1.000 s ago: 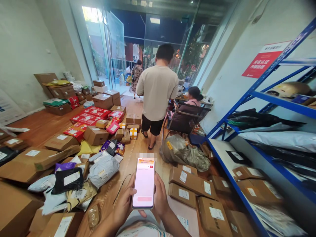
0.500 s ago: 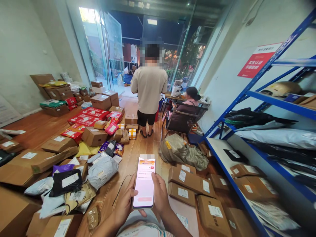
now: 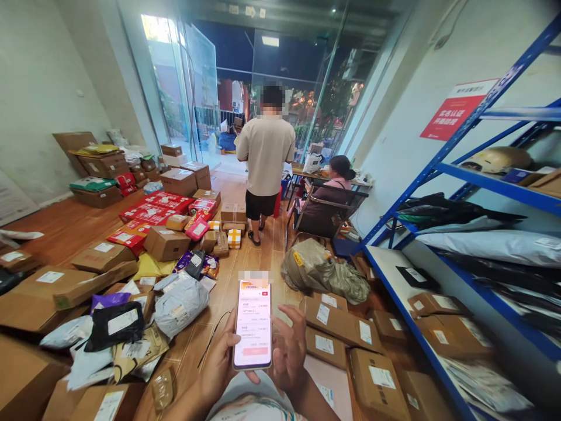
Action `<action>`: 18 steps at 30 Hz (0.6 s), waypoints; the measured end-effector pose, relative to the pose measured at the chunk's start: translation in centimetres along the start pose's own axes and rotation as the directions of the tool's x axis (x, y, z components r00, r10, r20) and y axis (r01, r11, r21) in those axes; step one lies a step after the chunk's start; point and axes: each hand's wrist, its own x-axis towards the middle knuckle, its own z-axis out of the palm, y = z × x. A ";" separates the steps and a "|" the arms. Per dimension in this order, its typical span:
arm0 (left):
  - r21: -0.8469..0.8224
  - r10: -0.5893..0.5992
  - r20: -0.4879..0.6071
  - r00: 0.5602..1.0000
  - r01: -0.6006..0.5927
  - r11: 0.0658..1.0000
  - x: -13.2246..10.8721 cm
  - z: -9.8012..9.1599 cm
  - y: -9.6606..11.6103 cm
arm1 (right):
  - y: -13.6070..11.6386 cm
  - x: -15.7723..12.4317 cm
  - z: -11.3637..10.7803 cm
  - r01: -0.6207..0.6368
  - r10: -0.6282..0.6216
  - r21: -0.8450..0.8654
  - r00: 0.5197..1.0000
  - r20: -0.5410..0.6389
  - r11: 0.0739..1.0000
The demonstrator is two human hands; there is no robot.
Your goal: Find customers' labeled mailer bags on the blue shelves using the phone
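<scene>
A smartphone [image 3: 253, 327] with a lit screen is upright in front of me, its page showing rows of small text and a pink bar at the bottom. My left hand [image 3: 223, 354] is closed around the phone's left edge, thumb on the front and fingertips showing below its lower end. Beside the right edge is my right hand [image 3: 289, 345], its fingers apart and bent towards the screen. It grips nothing, though whether a fingertip touches the phone I cannot tell.
Parcels [image 3: 105, 257] and bagged packages [image 3: 182, 307] cover the floor on my left. Cartons [image 3: 342, 321] and a large sack [image 3: 324, 272] lie to the right, beside a blue shelf rack [image 3: 438, 345]. Ahead, one person [image 3: 267, 152] stands and another [image 3: 335, 193] sits at a table.
My right hand has let go of the phone's right edge and spread its fingers. More text rows now fill the screen. The standing person has shifted stance.
</scene>
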 end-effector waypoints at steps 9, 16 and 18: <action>-0.077 -0.009 0.053 0.999 0.013 0.997 0.6 -0.4 -0.8 | 1.2 -0.9 -0.4 0.138 -0.144 -0.154 0.989 -0.027 0.978; -0.042 0.028 0.073 0.997 -0.025 0.999 0.4 0.5 -0.9 | 0.5 0.6 -0.9 -0.049 0.058 -0.132 0.996 0.063 0.990; -0.040 0.032 0.070 0.997 -0.029 0.999 0.3 0.8 -1.0 | 0.4 0.8 -0.9 -0.063 0.065 -0.061 0.997 0.041 0.996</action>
